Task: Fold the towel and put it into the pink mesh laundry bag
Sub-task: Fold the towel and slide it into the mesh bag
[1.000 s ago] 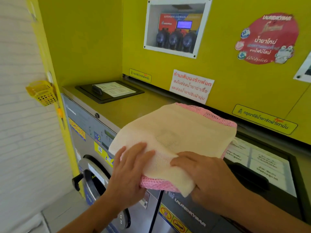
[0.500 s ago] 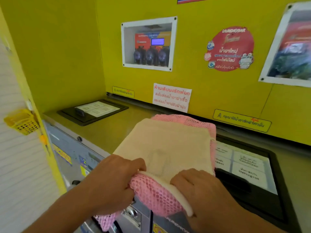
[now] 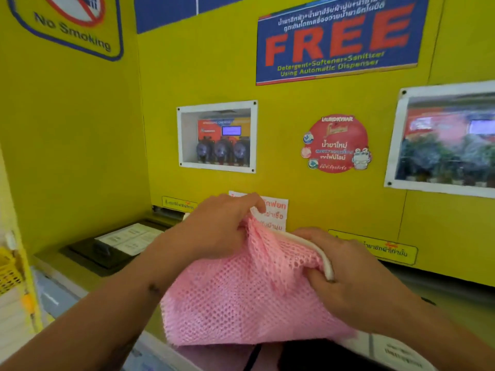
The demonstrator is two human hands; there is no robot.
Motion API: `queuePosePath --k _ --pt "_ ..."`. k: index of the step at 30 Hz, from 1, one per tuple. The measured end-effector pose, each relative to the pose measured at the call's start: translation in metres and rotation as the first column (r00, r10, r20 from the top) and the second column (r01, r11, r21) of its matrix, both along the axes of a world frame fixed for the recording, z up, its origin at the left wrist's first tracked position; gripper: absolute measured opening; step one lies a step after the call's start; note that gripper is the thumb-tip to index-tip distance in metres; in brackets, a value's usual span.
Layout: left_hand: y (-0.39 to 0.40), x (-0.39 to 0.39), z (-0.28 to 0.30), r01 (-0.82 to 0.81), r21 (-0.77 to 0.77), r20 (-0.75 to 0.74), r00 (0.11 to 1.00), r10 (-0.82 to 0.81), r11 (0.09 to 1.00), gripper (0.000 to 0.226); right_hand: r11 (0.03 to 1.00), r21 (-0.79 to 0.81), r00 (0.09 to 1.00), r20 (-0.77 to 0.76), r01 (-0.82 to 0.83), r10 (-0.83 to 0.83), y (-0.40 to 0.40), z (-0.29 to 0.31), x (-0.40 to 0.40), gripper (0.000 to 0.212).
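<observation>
Gripping the pink mesh laundry bag (image 3: 241, 298) aloft, left hand (image 3: 214, 226) pinches its mouth, right hand (image 3: 345, 266) clutches mesh and cream towel (image 3: 325, 259) edge; that towel could bunch or slip out.

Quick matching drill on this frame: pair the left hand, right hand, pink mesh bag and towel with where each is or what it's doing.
1. left hand
2. right hand
3. pink mesh bag
4. towel

a. held up between both hands
b. only a cream edge shows at the bag's mouth
c. pinches the bag's upper rim
d. grips the bag's rim together with the cream edge

Pairs: 1-c, 2-d, 3-a, 4-b
</observation>
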State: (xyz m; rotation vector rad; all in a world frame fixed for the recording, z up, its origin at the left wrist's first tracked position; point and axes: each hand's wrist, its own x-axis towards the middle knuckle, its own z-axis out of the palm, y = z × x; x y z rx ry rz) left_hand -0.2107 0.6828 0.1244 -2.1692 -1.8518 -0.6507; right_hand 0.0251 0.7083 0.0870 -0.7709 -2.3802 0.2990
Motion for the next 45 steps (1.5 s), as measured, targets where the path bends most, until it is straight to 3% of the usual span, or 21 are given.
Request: queuePosePath --k 4,8,11,14,15,17,18,20,23,26,28,29,31,33,35,36,38,40,45 --pt "0.060 -0.002 0.003 -0.005 -0.010 -0.065 0.998 0.004 1.000 0.037 0.990 -0.078 0.992 -0.019 0.122 -0.123 0.050 0.011 -0.013 0.039" --pt "0.108 -0.012 -0.007 -0.217 0.024 -0.067 0.974 0.218 0.976 0.051 0.940 -0.259 0.973 -0.015 0.220 -0.232 0.131 0.006 -0.038 0.040" --pt "0.109 -0.005 -0.033 -0.300 0.094 0.107 0.951 0.290 0.949 0.052 0.870 -0.329 0.930 0.125 0.367 -0.345 0.175 -0.025 -0.050 0.057" --pt "0.088 -0.001 -0.078 -0.311 0.162 0.286 0.923 0.257 0.937 0.028 0.849 -0.083 0.844 0.195 0.522 -0.500 0.180 -0.053 -0.055 0.055" --pt "0.080 0.000 -0.094 -0.322 0.118 0.298 0.914 0.276 0.939 0.028 0.865 0.020 0.854 0.153 0.501 -0.498 0.176 -0.061 -0.059 0.051" --pt "0.069 0.000 -0.123 -0.378 -0.110 0.203 0.897 0.393 0.919 0.046 0.926 0.135 0.919 0.141 0.352 -0.369 0.165 -0.071 -0.067 0.049" --pt "0.067 0.001 -0.136 -0.397 -0.241 0.127 0.892 0.434 0.886 0.056 0.953 0.127 0.927 0.227 0.275 -0.298 0.162 -0.075 -0.070 0.053" --pt "0.065 0.001 -0.151 -0.388 -0.399 0.040 0.898 0.439 0.831 0.068 0.974 0.026 0.858 0.468 0.226 -0.212 0.159 -0.081 -0.073 0.059" --pt "0.061 -0.009 -0.154 -0.321 -0.419 0.026 0.931 0.365 0.849 0.071 0.949 -0.101 0.721 0.676 0.299 -0.155 0.159 -0.087 -0.067 0.063" --pt "0.053 -0.029 -0.154 -0.205 -0.404 -0.018 0.976 0.216 0.891 0.068 0.937 -0.080 0.626 0.763 0.339 -0.162 0.151 -0.075 -0.065 0.071" --pt "0.045 -0.050 -0.153 -0.085 -0.387 -0.006 0.996 0.089 0.918 0.064 0.933 -0.053 0.573 0.801 0.357 -0.174 0.141 -0.060 -0.065 0.065" --pt "0.041 -0.060 -0.152 -0.033 -0.354 0.015 0.999 0.041 0.935 0.062 0.933 -0.039 0.586 0.787 0.359 -0.192 0.137 -0.055 -0.064 0.058" --pt "0.031 -0.075 -0.149 -0.002 -0.212 0.044 0.999 0.012 0.977 0.057 0.943 -0.008 0.694 0.679 0.334 -0.240 0.132 -0.053 -0.064 0.050" --pt "0.021 -0.082 -0.147 -0.088 0.006 0.108 0.990 0.087 0.996 0.050 0.953 -0.070 0.807 0.552 0.294 -0.209 0.129 -0.060 -0.064 0.056" --pt "0.008 -0.081 -0.145 -0.265 0.160 0.285 0.935 0.213 0.951 0.042 0.944 -0.220 0.861 0.497 0.244 -0.107 0.123 -0.072 -0.068 0.066" --pt "-0.001 -0.077 -0.145 -0.365 0.159 0.385 0.878 0.283 0.917 0.038 0.942 -0.253 0.867 0.494 0.222 -0.072 0.120 -0.080 -0.070 0.070" --pt "-0.019 -0.065 -0.149 -0.526 0.026 0.475 0.755 0.453 0.850 0.040 0.951 -0.239 0.872 0.487 0.195 -0.056 0.114 -0.092 -0.074 0.074" --pt "-0.037 -0.052 -0.154 -0.612 -0.119 0.467 0.660 0.588 0.782 0.046 0.959 -0.229 0.896 0.441 0.167 -0.050 0.103 -0.091 -0.078 0.074" --pt "-0.086 -0.010 -0.161 -0.621 -0.327 0.643 0.407 0.649 0.713 0.060 0.959 -0.273 0.946 0.323 0.078 0.015 0.069 -0.083 -0.077 0.072"
